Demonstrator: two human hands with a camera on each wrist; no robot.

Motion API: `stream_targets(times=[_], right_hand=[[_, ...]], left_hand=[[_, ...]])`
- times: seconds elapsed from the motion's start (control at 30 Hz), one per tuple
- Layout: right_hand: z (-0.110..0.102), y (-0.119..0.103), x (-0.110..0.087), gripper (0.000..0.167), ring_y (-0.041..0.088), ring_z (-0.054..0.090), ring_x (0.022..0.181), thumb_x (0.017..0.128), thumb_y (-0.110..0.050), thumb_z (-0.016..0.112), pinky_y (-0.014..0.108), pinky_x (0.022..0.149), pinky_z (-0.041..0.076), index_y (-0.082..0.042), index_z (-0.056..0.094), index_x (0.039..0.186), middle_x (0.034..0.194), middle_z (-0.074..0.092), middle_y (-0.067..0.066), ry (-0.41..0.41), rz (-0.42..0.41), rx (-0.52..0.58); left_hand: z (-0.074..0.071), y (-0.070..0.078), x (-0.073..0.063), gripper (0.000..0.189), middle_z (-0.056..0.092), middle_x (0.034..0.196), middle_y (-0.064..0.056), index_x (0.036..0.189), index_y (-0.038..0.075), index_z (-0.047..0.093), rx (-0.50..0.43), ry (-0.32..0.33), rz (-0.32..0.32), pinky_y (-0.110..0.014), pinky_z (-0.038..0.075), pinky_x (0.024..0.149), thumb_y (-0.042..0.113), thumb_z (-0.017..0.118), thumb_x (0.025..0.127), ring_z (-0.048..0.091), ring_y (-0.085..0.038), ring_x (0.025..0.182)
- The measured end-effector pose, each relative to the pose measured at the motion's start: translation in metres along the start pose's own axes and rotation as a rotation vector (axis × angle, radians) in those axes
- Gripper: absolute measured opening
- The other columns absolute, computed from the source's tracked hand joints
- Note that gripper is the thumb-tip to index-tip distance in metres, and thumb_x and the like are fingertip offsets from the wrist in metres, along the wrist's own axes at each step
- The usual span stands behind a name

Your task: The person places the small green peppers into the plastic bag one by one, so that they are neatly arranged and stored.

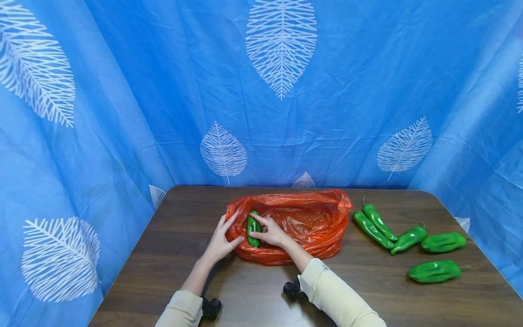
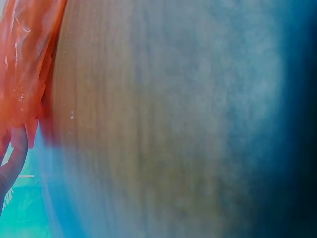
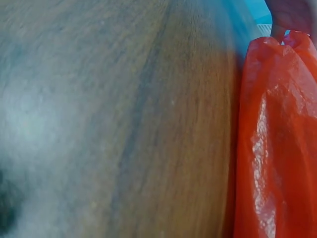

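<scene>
A red plastic bag lies on the table with its mouth spread wide. My left hand holds the bag's left rim, thumb and fingers spread apart along it. Inside the left end of the bag is a green pepper, standing lengthwise away from me. My right hand reaches over the front rim and pinches this pepper between thumb and fingers. In the left wrist view, part of the left hand shows beside the bag. The right wrist view has the bag along its right edge.
Right of the bag, several green peppers lie on the brown wooden table, among them a long pepper and a wrinkled pepper nearer the front. A blue curtain with white leaf prints hangs around the table.
</scene>
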State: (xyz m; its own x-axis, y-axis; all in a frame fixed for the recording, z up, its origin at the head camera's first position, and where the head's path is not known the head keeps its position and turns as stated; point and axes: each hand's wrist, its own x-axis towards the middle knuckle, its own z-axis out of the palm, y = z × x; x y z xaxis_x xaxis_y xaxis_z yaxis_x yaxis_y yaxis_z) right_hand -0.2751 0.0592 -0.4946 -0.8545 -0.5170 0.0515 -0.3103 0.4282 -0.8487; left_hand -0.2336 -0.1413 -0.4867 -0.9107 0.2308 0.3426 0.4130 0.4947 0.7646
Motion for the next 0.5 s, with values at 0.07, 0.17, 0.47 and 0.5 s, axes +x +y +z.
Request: stream_targets(times=[0.07, 0.17, 0.47, 0.5], right_hand=[[-0.001, 0.000, -0.001, 0.060, 0.023, 0.060, 0.082, 0.087, -0.020, 0.062, 0.029, 0.066, 0.052, -0.008, 0.037, 0.140, 0.105, 0.054, 0.020, 0.002, -0.006, 0.011], [-0.005, 0.000, -0.003, 0.060, 0.026, 0.062, 0.082, 0.087, -0.019, 0.062, 0.030, 0.066, 0.053, -0.007, 0.036, 0.140, 0.104, 0.055, 0.021, 0.015, -0.020, 0.024], [-0.025, -0.016, -0.019, 0.055, 0.033, 0.057, 0.095, 0.085, -0.019, 0.065, 0.039, 0.074, 0.051, -0.010, 0.045, 0.135, 0.118, 0.049, 0.023, 0.166, 0.055, 0.084], [-0.029, -0.020, -0.023, 0.054, 0.034, 0.056, 0.097, 0.085, -0.017, 0.065, 0.040, 0.075, 0.051, -0.009, 0.045, 0.135, 0.119, 0.049, 0.024, 0.177, 0.061, 0.110]], left_hand=[[0.000, 0.000, 0.000, 0.070, 0.037, 0.132, -0.019, 0.137, 0.007, 0.043, -0.004, 0.001, 0.004, -0.054, 0.038, 0.095, 0.007, 0.073, 0.074, 0.038, -0.037, 0.122], [0.000, 0.000, 0.000, 0.071, 0.037, 0.132, -0.018, 0.137, 0.008, 0.043, -0.007, 0.002, 0.008, -0.054, 0.038, 0.095, 0.006, 0.073, 0.073, 0.038, -0.036, 0.122], [0.000, -0.002, 0.000, 0.072, 0.037, 0.132, -0.019, 0.137, 0.008, 0.043, -0.006, 0.005, 0.008, -0.053, 0.037, 0.096, 0.006, 0.074, 0.073, 0.037, -0.037, 0.123], [0.000, -0.002, 0.000, 0.072, 0.037, 0.132, -0.018, 0.137, 0.009, 0.042, -0.006, 0.003, 0.004, -0.053, 0.037, 0.096, 0.006, 0.074, 0.073, 0.037, -0.037, 0.123]])
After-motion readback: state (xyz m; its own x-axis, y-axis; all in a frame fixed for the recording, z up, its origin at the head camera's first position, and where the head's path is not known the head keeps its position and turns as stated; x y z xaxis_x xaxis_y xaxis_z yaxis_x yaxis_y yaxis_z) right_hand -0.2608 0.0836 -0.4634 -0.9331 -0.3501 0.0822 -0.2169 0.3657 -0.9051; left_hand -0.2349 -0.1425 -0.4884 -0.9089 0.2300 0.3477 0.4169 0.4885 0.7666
